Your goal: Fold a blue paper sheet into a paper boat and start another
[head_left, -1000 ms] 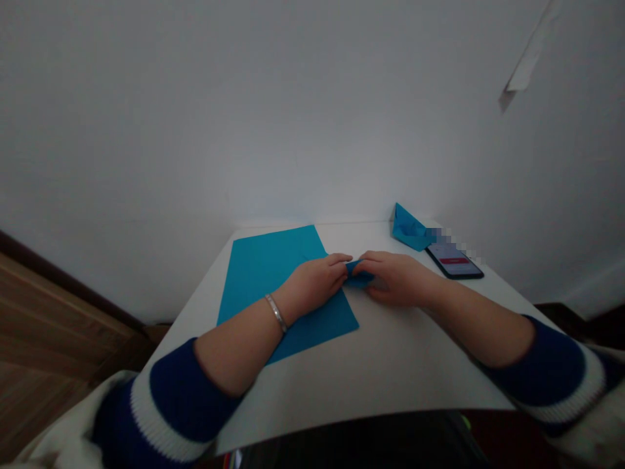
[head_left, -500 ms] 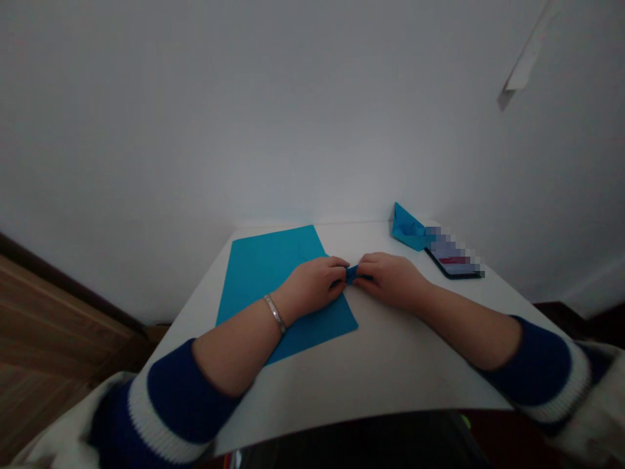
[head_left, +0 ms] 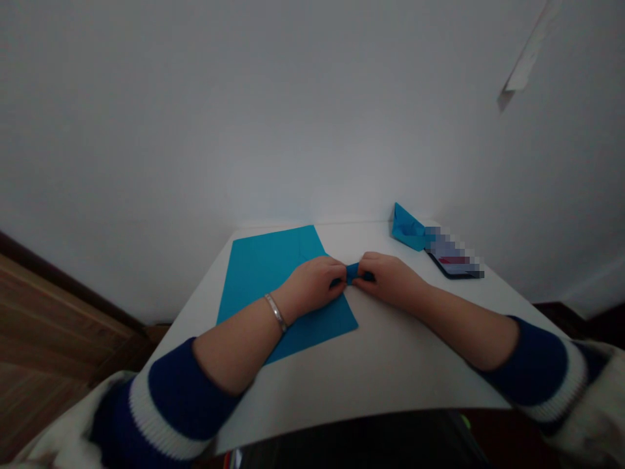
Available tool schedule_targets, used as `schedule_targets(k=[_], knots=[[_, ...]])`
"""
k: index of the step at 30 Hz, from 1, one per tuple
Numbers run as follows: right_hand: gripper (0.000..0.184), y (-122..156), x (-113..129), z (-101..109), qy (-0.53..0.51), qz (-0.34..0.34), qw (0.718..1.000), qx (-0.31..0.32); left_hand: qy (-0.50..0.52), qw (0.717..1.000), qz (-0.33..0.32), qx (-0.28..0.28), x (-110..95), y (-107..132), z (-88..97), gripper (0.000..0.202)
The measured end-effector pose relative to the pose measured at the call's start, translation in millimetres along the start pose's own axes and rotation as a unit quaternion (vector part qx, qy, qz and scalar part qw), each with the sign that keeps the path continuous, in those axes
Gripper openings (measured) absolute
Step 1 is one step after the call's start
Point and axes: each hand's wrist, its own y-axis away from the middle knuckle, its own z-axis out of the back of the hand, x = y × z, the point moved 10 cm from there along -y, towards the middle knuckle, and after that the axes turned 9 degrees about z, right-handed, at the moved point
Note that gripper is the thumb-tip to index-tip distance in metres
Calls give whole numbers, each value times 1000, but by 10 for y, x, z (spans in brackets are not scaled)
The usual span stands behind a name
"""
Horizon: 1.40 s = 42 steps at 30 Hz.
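Note:
Between my two hands is a small piece of folded blue paper point(head_left: 352, 273), mostly covered by my fingers. My left hand point(head_left: 317, 282) pinches its left end, and my right hand point(head_left: 387, 275) pinches the right end. Under my left hand and forearm lies a flat blue sheet of paper point(head_left: 258, 267) on the white table point(head_left: 390, 365). The exact shape of the folded piece is hidden by my fingers.
At the back right stands a folded blue paper boat point(head_left: 407, 229), touching or overlapping a phone point(head_left: 452, 257) with a pixelated screen. A pale wall point(head_left: 312, 117) rises behind the table. Wooden furniture point(head_left: 53, 365) is at the left.
My right hand's fingers have shifted slightly on the folded paper, and a little more of it shows between my hands. My left hand is almost still.

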Motion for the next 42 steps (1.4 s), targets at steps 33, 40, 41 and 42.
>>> schedule_targets(k=[33, 40, 41, 42], knots=[[6, 21, -138, -33, -33, -42, 999, -5, -206, 973, -107, 2, -354, 101, -50, 16], [3, 29, -103, 54, -38, -38, 998, -22, -164, 983, -80, 9, -298, 70, -37, 20], [3, 31, -116, 62, -38, -43, 998, -21, -164, 983, -81, 9, -305, 72, -32, 21], [3, 34, -133, 69, -37, -48, 998, -20, -168, 982, -83, 8, -313, 76, -28, 22]])
